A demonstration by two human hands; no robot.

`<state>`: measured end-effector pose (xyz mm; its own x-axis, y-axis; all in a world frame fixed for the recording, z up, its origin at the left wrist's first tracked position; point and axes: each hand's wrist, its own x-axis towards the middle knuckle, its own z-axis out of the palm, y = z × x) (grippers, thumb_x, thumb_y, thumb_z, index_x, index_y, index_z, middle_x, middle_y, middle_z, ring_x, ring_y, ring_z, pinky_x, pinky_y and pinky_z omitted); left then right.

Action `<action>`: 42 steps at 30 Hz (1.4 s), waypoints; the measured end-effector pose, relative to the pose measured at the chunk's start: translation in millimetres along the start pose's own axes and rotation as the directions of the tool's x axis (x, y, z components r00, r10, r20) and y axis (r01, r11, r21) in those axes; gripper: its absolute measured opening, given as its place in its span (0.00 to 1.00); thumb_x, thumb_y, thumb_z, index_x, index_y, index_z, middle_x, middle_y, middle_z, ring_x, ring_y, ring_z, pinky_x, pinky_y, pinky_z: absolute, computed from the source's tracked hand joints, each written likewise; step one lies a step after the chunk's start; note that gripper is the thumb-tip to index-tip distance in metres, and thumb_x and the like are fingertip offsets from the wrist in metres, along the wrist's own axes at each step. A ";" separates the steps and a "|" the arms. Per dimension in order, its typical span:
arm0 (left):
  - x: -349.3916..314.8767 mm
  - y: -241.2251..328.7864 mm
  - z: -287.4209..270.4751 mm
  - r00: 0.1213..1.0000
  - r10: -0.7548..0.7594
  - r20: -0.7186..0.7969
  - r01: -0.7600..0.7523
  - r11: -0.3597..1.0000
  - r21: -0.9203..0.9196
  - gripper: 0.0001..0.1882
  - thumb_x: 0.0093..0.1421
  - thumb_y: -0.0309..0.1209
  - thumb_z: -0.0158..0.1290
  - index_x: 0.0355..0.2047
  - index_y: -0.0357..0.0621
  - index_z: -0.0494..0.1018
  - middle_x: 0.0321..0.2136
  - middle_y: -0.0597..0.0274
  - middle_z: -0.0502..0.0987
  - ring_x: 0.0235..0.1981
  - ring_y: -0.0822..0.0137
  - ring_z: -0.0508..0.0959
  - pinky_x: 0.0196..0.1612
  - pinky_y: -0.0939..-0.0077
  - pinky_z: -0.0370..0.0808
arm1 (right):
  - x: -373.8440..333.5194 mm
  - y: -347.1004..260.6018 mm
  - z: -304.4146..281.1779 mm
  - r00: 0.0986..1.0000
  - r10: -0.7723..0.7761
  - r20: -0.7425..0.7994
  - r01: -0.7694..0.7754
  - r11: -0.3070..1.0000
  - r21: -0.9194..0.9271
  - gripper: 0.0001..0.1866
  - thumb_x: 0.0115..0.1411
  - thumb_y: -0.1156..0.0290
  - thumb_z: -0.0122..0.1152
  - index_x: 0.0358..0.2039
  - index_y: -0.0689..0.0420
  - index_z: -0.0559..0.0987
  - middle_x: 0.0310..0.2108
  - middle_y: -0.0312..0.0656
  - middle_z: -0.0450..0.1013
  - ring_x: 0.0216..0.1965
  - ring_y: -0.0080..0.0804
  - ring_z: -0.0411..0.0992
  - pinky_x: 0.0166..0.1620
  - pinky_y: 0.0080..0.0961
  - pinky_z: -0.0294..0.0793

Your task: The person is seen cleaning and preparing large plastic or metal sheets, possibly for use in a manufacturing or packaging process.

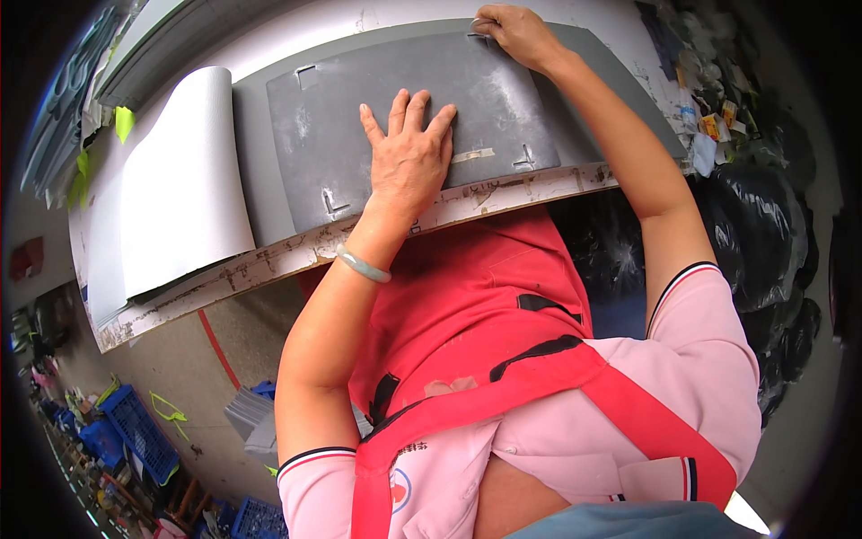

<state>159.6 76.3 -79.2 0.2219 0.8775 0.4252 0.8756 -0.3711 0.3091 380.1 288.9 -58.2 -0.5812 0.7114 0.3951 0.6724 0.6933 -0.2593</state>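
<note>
A dark grey rectangular board (334,117), scuffed with white marks, lies on a larger grey sheet (259,175). L-shaped slots show near its corners, and a strip of tape sticks to its face. My left hand (409,157) is pressed flat on the board's middle with fingers spread. At the far right corner slot, my right hand (519,38) is closed in a pinch, its fingertips down at the slot. Whatever sits between those fingers is too hidden to name. Left of the board, the sheet's end is folded over, showing a white underside (184,175).
The worktable (539,190) has a worn, stained front edge close to my body. Black plastic bags (763,234) and scraps crowd its right side. Long grey strips (148,58) lie at the back left. Blue crates (139,431) stand on the floor at lower left.
</note>
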 end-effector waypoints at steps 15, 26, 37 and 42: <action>-2.2 -1.1 -2.3 0.999 -0.029 0.026 0.029 0.999 0.023 0.17 0.68 0.36 0.53 0.57 0.60 0.75 0.60 0.59 0.70 0.67 0.52 0.66 0.67 0.25 0.52 | 2.1 -30.4 -6.9 0.783 0.603 0.152 -0.621 0.742 0.253 0.10 0.63 0.74 0.56 0.45 0.60 0.76 0.21 0.42 0.77 0.17 0.26 0.74 0.21 0.28 0.75; -8.5 -7.2 2.9 0.998 -0.061 0.015 0.060 0.997 0.044 0.17 0.68 0.38 0.53 0.56 0.60 0.77 0.60 0.59 0.71 0.67 0.53 0.66 0.67 0.24 0.52 | 33.5 -60.2 4.8 0.933 0.221 0.285 -0.355 0.704 0.615 0.11 0.62 0.73 0.62 0.42 0.66 0.79 0.28 0.46 0.80 0.22 0.29 0.78 0.25 0.29 0.76; -1.5 -0.5 10.1 0.998 -0.027 -0.056 0.027 1.000 0.001 0.18 0.65 0.38 0.54 0.55 0.55 0.77 0.58 0.57 0.69 0.65 0.53 0.65 0.63 0.19 0.55 | 118.4 -170.5 90.9 0.973 -0.153 0.171 0.101 0.955 0.278 0.13 0.64 0.64 0.59 0.38 0.61 0.84 0.34 0.59 0.79 0.39 0.59 0.79 0.44 0.47 0.78; -5.6 -5.9 10.2 0.997 -0.042 -0.059 0.043 0.999 0.005 0.18 0.65 0.37 0.54 0.56 0.55 0.76 0.59 0.57 0.68 0.66 0.54 0.63 0.62 0.17 0.55 | 126.4 -193.4 101.5 0.966 -0.127 0.224 0.089 0.981 0.172 0.13 0.64 0.64 0.58 0.35 0.61 0.83 0.33 0.59 0.79 0.38 0.61 0.78 0.43 0.49 0.78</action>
<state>157.6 76.7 -92.1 0.1590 0.8732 0.4608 0.8864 -0.3317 0.3228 130.0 256.3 -47.6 -0.7495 0.6254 0.2169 0.5293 0.7630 -0.3710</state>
